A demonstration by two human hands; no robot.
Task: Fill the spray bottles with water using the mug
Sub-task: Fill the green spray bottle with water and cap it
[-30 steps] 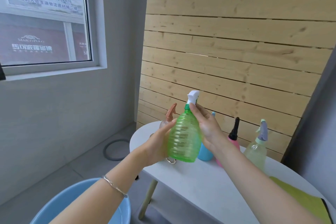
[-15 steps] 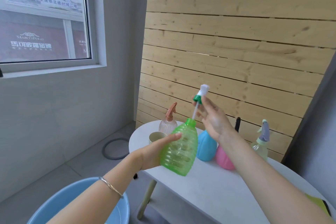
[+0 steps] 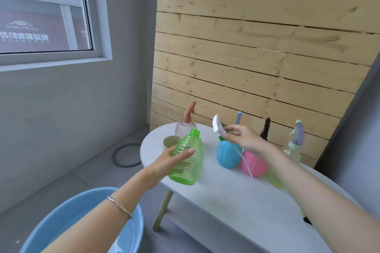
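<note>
Left fingers (image 3: 188,152) were wrapped round the ribbed belly of the green bottle (image 3: 186,167), thumb across the front, so the left hand (image 3: 167,162) had it firmly; the bottle was tilted a bit at the table's left end, neck uncapped, and I couldn't tell if its base touched the top. Right fingertips (image 3: 227,129) pinched the white spray head (image 3: 217,126), lifted clear of the neck; the right hand (image 3: 245,139) hung over the blue bottle (image 3: 226,157) and the dip tube (image 3: 245,163) trailed down in front of the pink bottle (image 3: 254,166). Step judged: opening was done, filling not begun. The next move likely called for parking the spray head, freeing a hand for the mug (image 3: 170,143), dipping it in the basin (image 3: 67,220) and pouring into a narrow neck, so the bottle would need to be upright and steady. The mug sat at the left end, behind the green bottle and just beside the clear bottle with an orange trigger (image 3: 186,127). A pale bottle (image 3: 292,151) stood further right. The row hugged the back edge, near the slat panel (image 3: 257,51), so little room there. The bare table (image 3: 236,199) along the front edge looked the best spot for a set-down. The basin stood on the floor, below and off the left end, with open reach. The loose tube could snag the bottles.
</note>
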